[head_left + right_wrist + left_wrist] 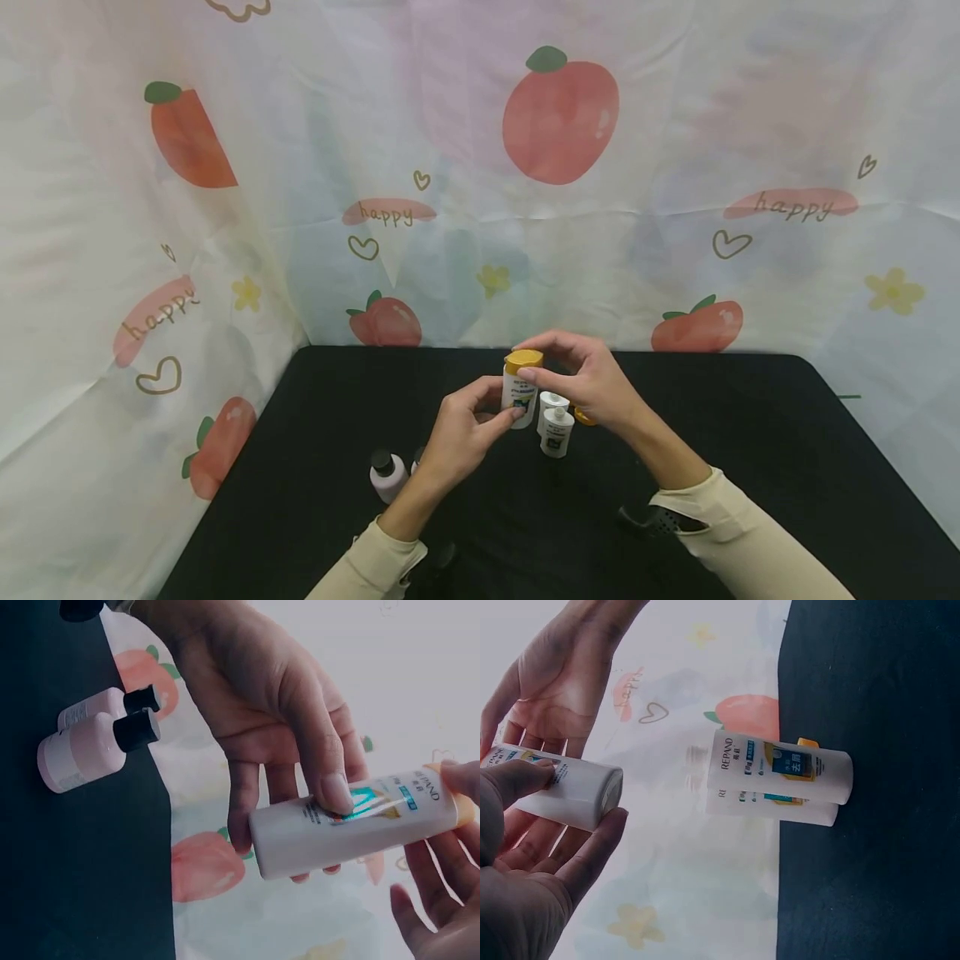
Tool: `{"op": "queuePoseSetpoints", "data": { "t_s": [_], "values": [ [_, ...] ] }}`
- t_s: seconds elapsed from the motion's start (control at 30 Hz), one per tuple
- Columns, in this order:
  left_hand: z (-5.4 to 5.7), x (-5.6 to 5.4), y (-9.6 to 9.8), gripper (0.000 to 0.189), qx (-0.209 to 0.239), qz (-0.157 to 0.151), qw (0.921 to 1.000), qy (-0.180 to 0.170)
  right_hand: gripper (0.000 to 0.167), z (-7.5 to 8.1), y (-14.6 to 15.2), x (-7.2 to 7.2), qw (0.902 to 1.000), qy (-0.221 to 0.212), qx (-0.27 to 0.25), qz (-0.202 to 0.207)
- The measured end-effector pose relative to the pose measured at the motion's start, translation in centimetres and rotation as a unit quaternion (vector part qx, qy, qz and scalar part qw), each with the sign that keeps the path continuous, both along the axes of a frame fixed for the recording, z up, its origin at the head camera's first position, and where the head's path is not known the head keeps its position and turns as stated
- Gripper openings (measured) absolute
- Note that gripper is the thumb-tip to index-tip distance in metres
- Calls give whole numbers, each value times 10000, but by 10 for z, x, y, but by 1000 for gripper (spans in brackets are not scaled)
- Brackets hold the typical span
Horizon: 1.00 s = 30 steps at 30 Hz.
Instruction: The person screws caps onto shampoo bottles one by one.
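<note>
A white shampoo bottle with a yellow cap is held upright above the table. My left hand grips its lower body, thumb across the label, as the right wrist view also shows. From the other side, my right hand pinches the yellow cap between thumb and fingers. Whether the cap is fully seated cannot be told. Just behind the hands stand two similar white bottles without caps, one bottle in front of another bottle. Beside them a loose yellow cap is partly hidden by my right hand.
Two pale pink bottles with black caps stand at the left: a near bottle and another bottle, mostly hidden by my left arm in the head view. The black table ends against a printed cloth backdrop.
</note>
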<state>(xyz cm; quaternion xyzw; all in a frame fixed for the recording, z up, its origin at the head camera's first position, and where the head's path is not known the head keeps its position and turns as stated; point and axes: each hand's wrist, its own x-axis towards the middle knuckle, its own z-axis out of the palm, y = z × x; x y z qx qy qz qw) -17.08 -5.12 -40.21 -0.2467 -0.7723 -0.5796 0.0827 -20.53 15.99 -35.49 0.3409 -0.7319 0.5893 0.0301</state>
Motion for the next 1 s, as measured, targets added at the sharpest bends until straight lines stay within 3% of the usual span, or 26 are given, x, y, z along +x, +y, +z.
{"op": "queuePoseSetpoints", "data": {
  "t_s": [0.37,0.53,0.77,1.0],
  "values": [
    [-2,1,2,26,25,146,9998,118,21,-2,-5,1,9990,332,-254,-165],
    [-4,1,4,26,94,222,9993,279,20,-1,-5,1,9989,295,-231,-284],
    [-4,1,2,27,61,277,9988,389,21,-1,-6,-1,9994,182,-254,-113],
    [-1,3,3,26,6,286,9979,586,19,1,-7,1,9990,225,-176,-356]
  ]
}}
